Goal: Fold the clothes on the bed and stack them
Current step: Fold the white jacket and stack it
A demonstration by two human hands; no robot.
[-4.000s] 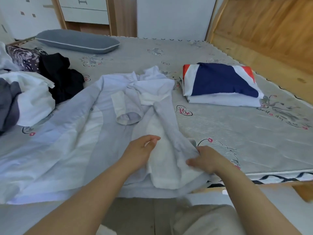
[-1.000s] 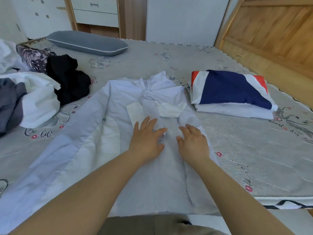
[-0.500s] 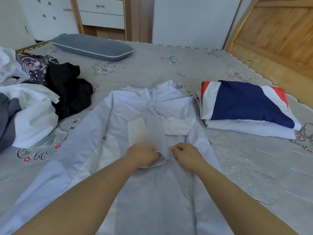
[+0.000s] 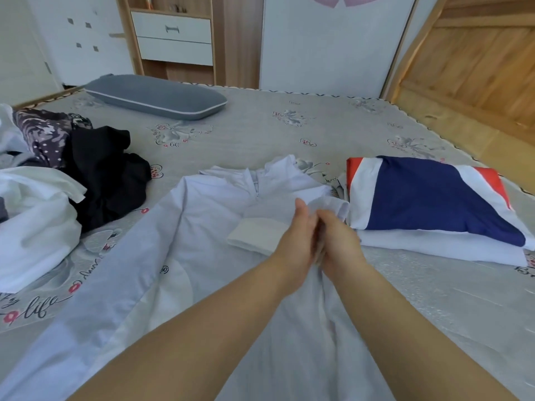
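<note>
A pale lilac and white jacket [image 4: 208,215] lies spread front-up on the bed, collar away from me. My left hand [image 4: 298,235] and my right hand [image 4: 340,244] are pressed close together over its right chest, pinching a raised fold of the jacket's sleeve fabric between them. A white cuff [image 4: 254,237] lies just left of my hands. To the right sits the folded stack [image 4: 428,204]: a navy, red and white garment on top of a white one [image 4: 434,248].
Unfolded clothes are heaped at the left: a white garment [image 4: 37,227], a black one [image 4: 107,175] and a patterned purple one [image 4: 43,131]. A grey pillow [image 4: 156,95] lies at the far side. Wooden panelling [image 4: 477,68] borders the bed on the right.
My hands went from lying flat on the jacket's middle to gripping the sleeve end, then carried it up and right toward the shoulder beside the folded stack.
</note>
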